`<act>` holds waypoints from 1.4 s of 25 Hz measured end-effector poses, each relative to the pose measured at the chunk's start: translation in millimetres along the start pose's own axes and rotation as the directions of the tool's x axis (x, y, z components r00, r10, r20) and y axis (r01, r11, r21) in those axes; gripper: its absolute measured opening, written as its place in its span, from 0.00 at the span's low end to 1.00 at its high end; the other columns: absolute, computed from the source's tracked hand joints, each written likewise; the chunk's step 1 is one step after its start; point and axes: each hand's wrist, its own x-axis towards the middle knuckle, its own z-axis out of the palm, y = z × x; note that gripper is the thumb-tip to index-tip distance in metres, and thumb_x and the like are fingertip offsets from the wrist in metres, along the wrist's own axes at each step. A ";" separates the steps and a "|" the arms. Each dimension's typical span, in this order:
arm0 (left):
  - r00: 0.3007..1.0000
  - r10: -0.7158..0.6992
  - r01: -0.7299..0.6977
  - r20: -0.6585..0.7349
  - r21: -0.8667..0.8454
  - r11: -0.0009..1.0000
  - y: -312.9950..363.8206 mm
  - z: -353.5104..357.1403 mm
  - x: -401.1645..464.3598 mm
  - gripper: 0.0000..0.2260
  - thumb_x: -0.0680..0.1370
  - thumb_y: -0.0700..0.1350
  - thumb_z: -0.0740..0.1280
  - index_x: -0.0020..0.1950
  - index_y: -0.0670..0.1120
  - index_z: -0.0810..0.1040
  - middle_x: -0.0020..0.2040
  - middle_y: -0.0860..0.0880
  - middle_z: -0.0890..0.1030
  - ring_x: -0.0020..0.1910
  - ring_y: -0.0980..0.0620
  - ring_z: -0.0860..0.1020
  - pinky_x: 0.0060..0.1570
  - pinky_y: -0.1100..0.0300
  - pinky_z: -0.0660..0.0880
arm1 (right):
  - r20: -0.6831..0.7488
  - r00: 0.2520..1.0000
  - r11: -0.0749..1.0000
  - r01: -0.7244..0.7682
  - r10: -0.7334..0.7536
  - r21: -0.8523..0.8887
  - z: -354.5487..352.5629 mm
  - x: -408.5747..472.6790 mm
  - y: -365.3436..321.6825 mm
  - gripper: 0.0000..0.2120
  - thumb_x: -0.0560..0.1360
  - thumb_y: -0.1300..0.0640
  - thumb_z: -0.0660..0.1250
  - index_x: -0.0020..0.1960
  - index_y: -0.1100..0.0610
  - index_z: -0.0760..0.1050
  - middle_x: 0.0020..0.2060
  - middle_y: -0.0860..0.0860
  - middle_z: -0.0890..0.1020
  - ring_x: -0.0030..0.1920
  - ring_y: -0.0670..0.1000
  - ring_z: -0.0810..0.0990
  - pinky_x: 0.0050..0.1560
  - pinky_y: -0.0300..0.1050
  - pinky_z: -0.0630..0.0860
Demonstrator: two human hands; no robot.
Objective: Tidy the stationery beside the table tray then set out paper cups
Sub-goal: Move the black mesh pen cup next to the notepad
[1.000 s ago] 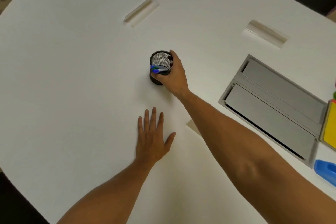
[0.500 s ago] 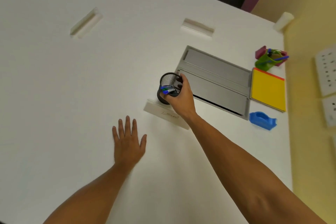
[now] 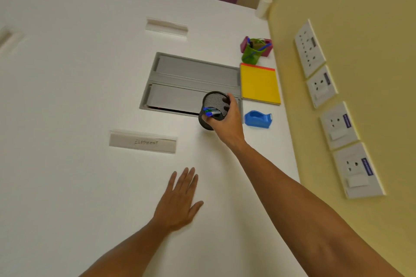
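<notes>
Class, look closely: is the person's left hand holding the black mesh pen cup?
No: the right hand grips the black mesh pen cup, while the left hand rests flat on the white table.

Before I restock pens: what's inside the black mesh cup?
Inside the black mesh cup, held by the right hand: blue-capped markers. Their lower ends are hidden.

Bright even indoor light, soft faint shadows, wide-angle bending at edges (slightly soft throughout)
</notes>
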 end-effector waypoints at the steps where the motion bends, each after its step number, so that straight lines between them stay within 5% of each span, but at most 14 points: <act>1: 1.000 0.008 -0.008 0.025 -0.003 1.000 2.7 -2.2 8.1 0.34 0.82 0.64 0.47 0.79 0.41 0.59 0.81 0.42 0.54 0.81 0.45 0.48 0.76 0.40 0.53 | -0.011 1.000 1.000 0.001 -0.001 0.001 -4.2 1.9 0.6 0.47 0.68 0.54 0.80 0.78 0.51 0.57 0.73 0.49 0.69 0.68 0.46 0.68 0.68 0.49 0.75; 6: 0.994 -0.106 0.106 0.039 0.014 0.994 27.1 -14.0 98.7 0.37 0.79 0.67 0.40 0.81 0.43 0.48 0.82 0.43 0.44 0.80 0.43 0.41 0.78 0.42 0.43 | -0.122 0.992 1.000 -0.030 0.030 -0.002 -56.0 33.1 24.9 0.48 0.69 0.55 0.80 0.80 0.53 0.55 0.74 0.51 0.68 0.72 0.51 0.68 0.66 0.43 0.72; 15: 0.991 -0.120 0.119 -0.056 -0.023 0.993 26.3 -3.3 135.9 0.36 0.80 0.67 0.47 0.81 0.44 0.55 0.82 0.45 0.51 0.81 0.45 0.45 0.77 0.39 0.51 | -0.247 0.966 0.993 -0.097 0.079 -0.063 -121.4 120.6 65.7 0.47 0.68 0.52 0.80 0.79 0.54 0.56 0.73 0.52 0.67 0.72 0.54 0.68 0.68 0.48 0.73; 25: 0.990 -0.138 0.137 -0.031 -0.037 0.990 27.3 -7.5 136.9 0.36 0.80 0.67 0.49 0.81 0.45 0.55 0.82 0.45 0.50 0.81 0.45 0.46 0.76 0.39 0.53 | -0.196 0.963 0.973 -0.208 0.186 -0.101 -98.9 162.7 98.6 0.48 0.69 0.53 0.80 0.79 0.56 0.56 0.73 0.54 0.68 0.72 0.55 0.67 0.69 0.50 0.71; 35: 0.988 -0.153 0.153 0.000 -0.040 0.987 29.9 -14.7 135.1 0.36 0.80 0.68 0.47 0.81 0.46 0.53 0.82 0.46 0.49 0.81 0.46 0.45 0.77 0.40 0.53 | -0.171 0.976 0.964 -0.166 0.132 -0.206 -98.9 149.9 106.2 0.46 0.69 0.51 0.80 0.78 0.57 0.57 0.72 0.54 0.67 0.71 0.56 0.69 0.64 0.48 0.74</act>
